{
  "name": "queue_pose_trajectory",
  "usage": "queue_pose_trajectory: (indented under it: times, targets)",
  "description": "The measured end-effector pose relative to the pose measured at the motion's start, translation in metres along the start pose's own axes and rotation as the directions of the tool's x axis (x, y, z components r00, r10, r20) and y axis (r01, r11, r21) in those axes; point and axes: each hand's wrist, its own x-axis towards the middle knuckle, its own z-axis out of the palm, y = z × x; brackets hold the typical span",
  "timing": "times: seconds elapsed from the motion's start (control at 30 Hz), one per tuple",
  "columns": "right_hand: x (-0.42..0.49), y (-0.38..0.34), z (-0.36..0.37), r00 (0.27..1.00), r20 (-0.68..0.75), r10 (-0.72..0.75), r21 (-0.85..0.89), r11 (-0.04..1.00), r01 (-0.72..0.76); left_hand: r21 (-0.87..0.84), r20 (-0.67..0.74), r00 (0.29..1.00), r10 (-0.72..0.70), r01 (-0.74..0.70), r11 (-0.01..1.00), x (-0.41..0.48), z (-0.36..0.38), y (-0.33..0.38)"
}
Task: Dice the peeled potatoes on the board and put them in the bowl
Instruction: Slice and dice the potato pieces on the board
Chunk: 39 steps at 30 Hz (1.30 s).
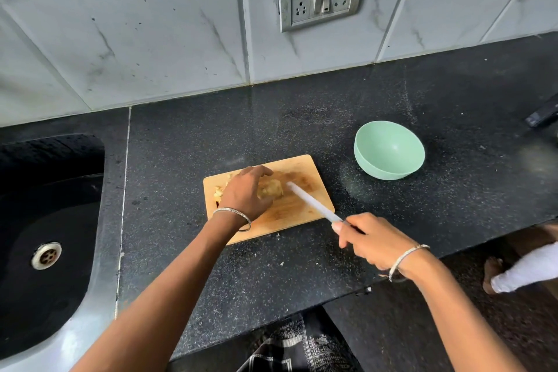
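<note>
Peeled potatoes (273, 189), partly cut, on board (305, 174), held under curled left hand (246, 192); right hand (373, 243) gripping knife (312, 204) handle. Bowl (389, 149) empty, nearby. Likely firm, wet, slippery: best pinned from above, fingertips tucked.

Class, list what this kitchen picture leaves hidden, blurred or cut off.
Head view, the only one:
The left hand covers most of the potato; how much is diced is unclear.
The knife is motion-blurred; the right hand hides its handle.
The dark object is cut by the right edge.
</note>
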Motion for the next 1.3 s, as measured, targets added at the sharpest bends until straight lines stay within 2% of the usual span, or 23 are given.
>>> queue_pose_trajectory:
  times: [0.07,0.13,0.27,0.43,0.6,0.73,0.9,1.3]
  targets:
    - [0.008,0.000,0.007,0.997,-0.079,0.009,0.043,0.999,-0.006,0.114,0.041,0.999,-0.023,0.018,0.993,0.002,0.006,0.002]
    - [0.016,-0.003,0.020,0.990,-0.136,0.020,0.030,0.999,-0.016,0.145,0.020,0.999,-0.040,0.037,0.989,0.004,0.008,0.004]
    - [0.029,-0.006,0.048,0.982,-0.183,0.050,-0.077,0.995,-0.065,0.107,0.003,0.998,-0.058,0.058,0.993,0.006,0.007,0.005]
    - [0.029,-0.014,0.069,0.984,-0.176,0.021,-0.143,0.989,-0.047,0.008,-0.029,0.996,-0.089,0.089,0.996,0.002,0.006,0.000]
    - [0.022,-0.019,0.067,0.960,-0.279,-0.022,-0.160,0.987,-0.024,-0.013,-0.196,0.962,-0.192,0.194,0.981,-0.013,0.008,-0.003]
    - [0.017,-0.035,0.078,0.960,-0.254,-0.117,-0.186,0.980,0.070,-0.168,-0.198,0.940,-0.278,0.247,0.954,-0.018,0.008,-0.003]
    - [0.016,-0.046,0.100,0.967,-0.230,-0.111,-0.157,0.985,0.076,-0.273,-0.187,0.934,-0.304,0.248,0.929,-0.022,0.009,-0.005]
    - [0.013,-0.058,0.104,0.962,-0.256,-0.095,-0.211,0.977,0.040,-0.257,-0.153,0.957,-0.246,0.201,0.945,-0.025,0.007,-0.009]
